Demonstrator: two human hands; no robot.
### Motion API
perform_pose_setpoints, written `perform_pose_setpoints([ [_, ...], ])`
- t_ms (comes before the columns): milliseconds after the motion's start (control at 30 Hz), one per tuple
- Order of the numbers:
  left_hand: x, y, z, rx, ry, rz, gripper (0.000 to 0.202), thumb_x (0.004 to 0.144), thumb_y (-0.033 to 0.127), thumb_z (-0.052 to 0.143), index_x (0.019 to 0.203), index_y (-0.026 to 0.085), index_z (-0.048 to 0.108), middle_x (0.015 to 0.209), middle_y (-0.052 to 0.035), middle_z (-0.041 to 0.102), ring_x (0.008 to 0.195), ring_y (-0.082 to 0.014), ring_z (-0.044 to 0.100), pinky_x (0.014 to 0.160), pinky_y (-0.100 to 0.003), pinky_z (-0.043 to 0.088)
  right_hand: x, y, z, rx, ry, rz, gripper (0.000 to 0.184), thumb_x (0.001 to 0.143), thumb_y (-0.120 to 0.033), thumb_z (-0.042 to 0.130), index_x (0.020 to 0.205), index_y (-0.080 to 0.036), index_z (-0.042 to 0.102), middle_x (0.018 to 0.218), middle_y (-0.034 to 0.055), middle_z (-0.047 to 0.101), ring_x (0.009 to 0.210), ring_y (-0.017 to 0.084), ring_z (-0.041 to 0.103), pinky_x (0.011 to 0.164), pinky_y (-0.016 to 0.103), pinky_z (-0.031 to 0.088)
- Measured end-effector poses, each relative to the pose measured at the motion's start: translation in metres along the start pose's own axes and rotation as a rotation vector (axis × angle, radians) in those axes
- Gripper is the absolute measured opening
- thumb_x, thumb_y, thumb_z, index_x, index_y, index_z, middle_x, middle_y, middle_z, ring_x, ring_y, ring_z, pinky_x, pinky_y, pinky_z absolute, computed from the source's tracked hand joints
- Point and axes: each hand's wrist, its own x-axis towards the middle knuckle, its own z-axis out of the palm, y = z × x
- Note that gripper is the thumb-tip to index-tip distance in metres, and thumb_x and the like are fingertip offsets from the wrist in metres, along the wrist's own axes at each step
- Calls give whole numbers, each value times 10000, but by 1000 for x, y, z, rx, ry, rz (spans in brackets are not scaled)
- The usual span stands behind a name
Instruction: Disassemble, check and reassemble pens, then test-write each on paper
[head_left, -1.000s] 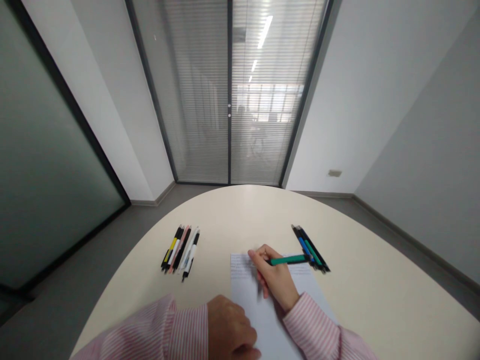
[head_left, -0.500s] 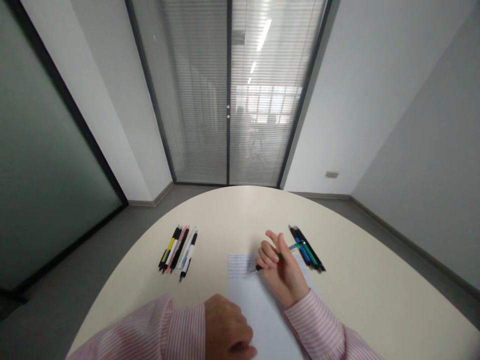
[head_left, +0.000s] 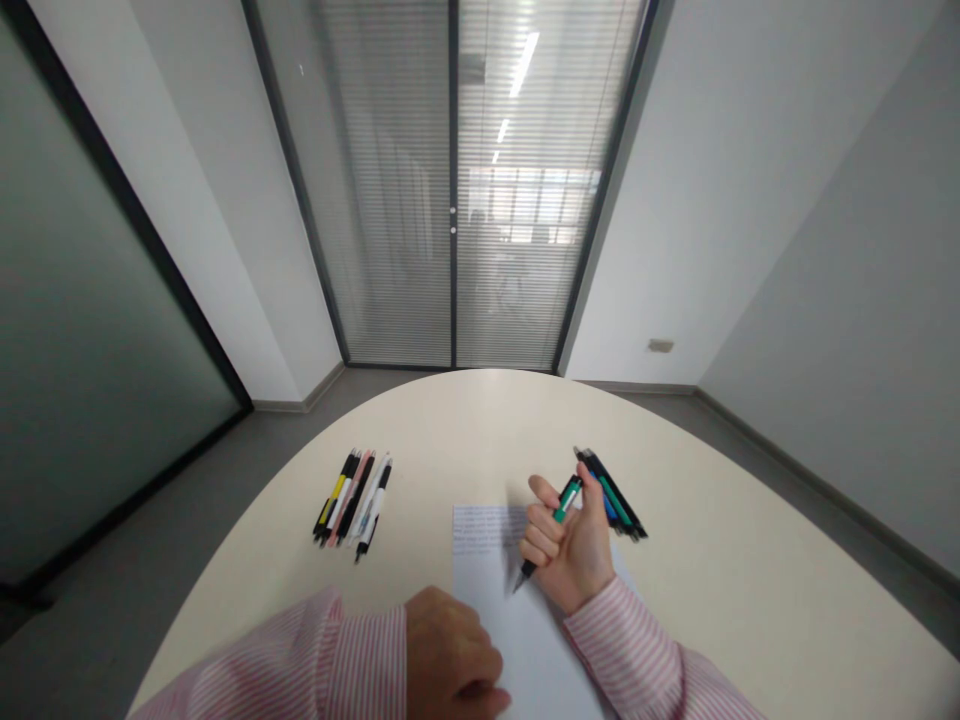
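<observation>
My right hand (head_left: 566, 550) is palm-up over the paper, its fingers curled round a green and black pen (head_left: 568, 497). The thumb lies by the pen's upper end, and the black tip points down left over the sheet. My left hand (head_left: 454, 655) rests loosely closed at the left edge of the paper (head_left: 510, 620), with nothing visible in it. Several lines of handwriting run across the top of the sheet. Just beyond my right hand lies a group of black, blue and green pens (head_left: 619, 500).
At the left of the round cream table (head_left: 480, 420) several pens (head_left: 352, 505) in yellow, pink, black and white lie side by side. Beyond the table stands a glass partition with blinds (head_left: 397, 200), between white walls.
In my right hand the pen has turned steeper, its tip swinging down towards me and its upper end rising to the thumb. The view has shifted slightly; my left hand keeps its pose.
</observation>
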Motion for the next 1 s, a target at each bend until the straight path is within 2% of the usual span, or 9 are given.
perform_pose_setpoints([
  [100,0,0,0,2,0,1,334,779,314,623,533,190,433,503,61,572,474,-105,489,454,-253,285,1,2,3,-99,72,-50,556,690,-747,513,564,-213,421,374,-145,169,327,32,31,287,163,97],
  [200,-1,-1,1,17,-3,11,326,787,322,612,539,194,442,507,59,572,475,-107,490,446,-259,283,4,1,8,-168,112,-183,424,694,-554,691,607,-206,466,427,-129,286,319,25,122,272,130,135],
  [267,-1,-2,2,8,-1,14,324,783,319,611,537,195,440,502,61,567,471,-105,489,443,-257,289,4,-4,10,-164,128,-259,319,693,-449,737,680,-205,531,514,-100,401,362,31,300,298,110,240],
  [367,-1,-2,1,-21,20,11,325,762,297,621,525,193,425,495,61,570,458,-101,485,436,-258,288,-3,-20,7,-437,250,-465,361,732,-549,645,776,-191,623,563,-71,420,474,73,437,434,175,439],
  [467,0,0,-2,-41,43,14,309,774,271,599,528,191,430,507,52,592,458,-99,495,440,-258,290,-18,-46,-10,-774,407,-646,501,742,-654,548,723,-164,654,499,-73,368,435,86,401,500,240,477],
  [633,0,2,-4,-29,39,12,312,793,284,583,536,189,434,515,48,600,472,-103,513,451,-257,292,-47,-88,-53,-1001,643,-865,435,682,-545,674,936,-195,628,676,-10,615,636,161,595,639,281,505],
  [667,0,1,-3,-24,36,13,313,790,287,587,536,189,431,514,49,596,472,-104,509,450,-259,291,-51,-94,-61,-1195,738,-917,431,704,-565,626,930,-198,620,719,14,648,674,185,628,662,305,515],
  [867,0,-1,3,-16,22,6,311,767,291,596,528,192,425,501,51,570,463,-108,479,437,-264,277,-55,-110,-86,-1565,1032,-907,357,614,-474,639,822,-190,696,733,79,683,702,276,627,661,386,465],
  [1000,0,-3,4,-14,25,29,303,781,294,578,536,193,432,503,52,566,463,-105,469,433,-261,276,-50,-112,-90,-1798,1013,-804,356,613,-494,601,804,-216,716,703,74,685,664,288,632,638,400,455],
])
